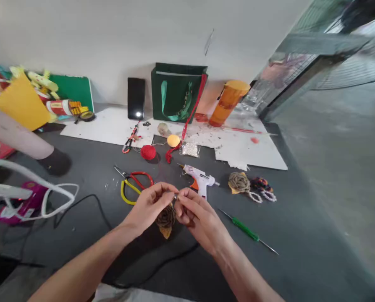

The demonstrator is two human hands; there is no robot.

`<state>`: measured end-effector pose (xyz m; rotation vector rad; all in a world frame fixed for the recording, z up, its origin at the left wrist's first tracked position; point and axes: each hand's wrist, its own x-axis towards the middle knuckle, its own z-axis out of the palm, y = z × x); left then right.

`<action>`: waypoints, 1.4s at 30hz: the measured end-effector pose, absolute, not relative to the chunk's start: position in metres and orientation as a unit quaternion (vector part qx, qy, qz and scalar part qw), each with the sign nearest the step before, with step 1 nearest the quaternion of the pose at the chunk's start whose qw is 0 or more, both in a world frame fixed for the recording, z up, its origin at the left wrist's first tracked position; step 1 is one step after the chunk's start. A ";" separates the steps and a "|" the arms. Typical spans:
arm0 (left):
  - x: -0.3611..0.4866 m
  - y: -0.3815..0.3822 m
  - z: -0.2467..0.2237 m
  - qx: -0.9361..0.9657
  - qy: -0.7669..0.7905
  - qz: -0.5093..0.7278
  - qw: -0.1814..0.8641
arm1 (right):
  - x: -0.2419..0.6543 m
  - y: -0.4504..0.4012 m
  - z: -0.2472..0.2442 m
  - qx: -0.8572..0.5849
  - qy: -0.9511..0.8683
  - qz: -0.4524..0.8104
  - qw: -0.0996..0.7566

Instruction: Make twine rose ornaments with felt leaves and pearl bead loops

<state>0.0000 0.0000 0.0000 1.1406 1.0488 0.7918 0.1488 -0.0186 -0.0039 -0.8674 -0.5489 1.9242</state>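
Observation:
My left hand [157, 203] and my right hand [195, 212] meet over the middle of the table, thumbs and fingers pinched together. Between the fingertips is a tiny shiny piece [175, 197], too small to name. Just below the hands shows a brown flower rosette [165, 218] with a yellowish leaf, partly hidden by my left hand. Close by on the left lie scissors [130, 191] with red and yellow handles. A white glue gun [201, 178] rests beyond my right hand. To the right lies a green-handled metal-tipped tool [245, 228].
Two more rosettes [239, 182] with white beaded loops lie to the right. Red yarn [148, 152], a bag of white beads [190, 149], a phone [136, 98], a green gift bag [174, 94] and an orange bottle [226, 105] stand or lie farther back. Cables [61, 193] cross the left side.

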 end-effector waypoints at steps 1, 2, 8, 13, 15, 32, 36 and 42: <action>-0.001 0.001 -0.001 0.517 0.464 0.344 0.632 | 0.149 -0.018 -0.003 -0.352 -0.219 0.787 0.458; -0.001 0.001 -0.002 0.531 0.466 0.341 0.620 | 0.150 -0.017 -0.002 -0.351 -0.214 0.791 0.454; -0.004 0.003 -0.004 0.569 0.461 0.324 0.598 | 0.151 -0.016 -0.005 -0.346 -0.184 0.804 0.448; -0.003 0.003 -0.002 0.586 0.476 0.316 0.575 | 0.150 -0.016 -0.007 -0.344 -0.169 0.809 0.444; -0.003 0.003 -0.001 0.595 0.487 0.315 0.556 | 0.150 -0.016 -0.007 -0.345 -0.170 0.810 0.443; 0.001 0.000 0.001 0.604 0.518 0.319 0.515 | 0.148 -0.015 -0.006 -0.362 -0.169 0.806 0.436; 0.001 0.000 0.000 0.610 0.523 0.331 0.495 | 0.148 -0.016 -0.006 -0.369 -0.192 0.796 0.440; 0.002 0.000 -0.002 0.618 0.522 0.338 0.481 | 0.148 -0.017 -0.006 -0.403 -0.253 0.764 0.436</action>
